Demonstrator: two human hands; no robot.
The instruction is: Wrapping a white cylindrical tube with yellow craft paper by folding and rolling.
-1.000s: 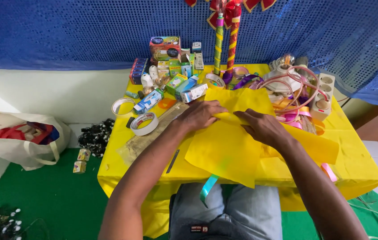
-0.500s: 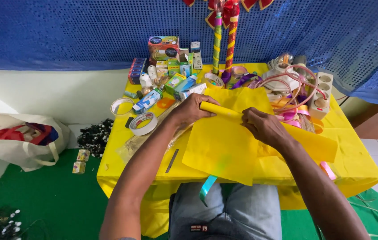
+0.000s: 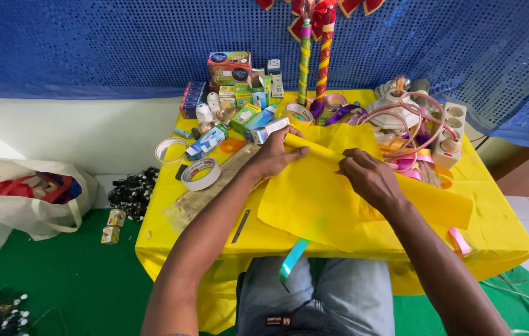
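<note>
Yellow paper sheet [image 3: 314, 199] lay mid-table, its far edge rolled into a thin tube at 12 o'clock; near edge reached the table's front rim at 6. Left hand [image 3: 275, 155] pinched the roll's left end, fingers closed on it; right hand [image 3: 370, 177] pressed flat on the sheet w/ fingertips at the roll, hands apart. Open room was only at 3–4 o'clock, on bare yellow tablecloth [image 3: 501, 230], and a narrow strip at 8. Table stood vs. a blue sequinned backdrop [image 3: 90, 43]; green floor [image 3: 59, 274] below. At 9–10, two tape rolls [image 3: 200, 173] and a long flat strip crowded the left hand; at 11–12, small boxes [image 3: 230, 67] & two striped sticks [image 3: 314, 62]; at 1–2, tangled ribbons [image 3: 411, 134] and a white power strip [image 3: 448, 137] hemmed the sheet. Teal ribbon [image 3: 292, 261] hung off the front edge. White bag [image 3: 22, 193] sat on the floor at 9.
</note>
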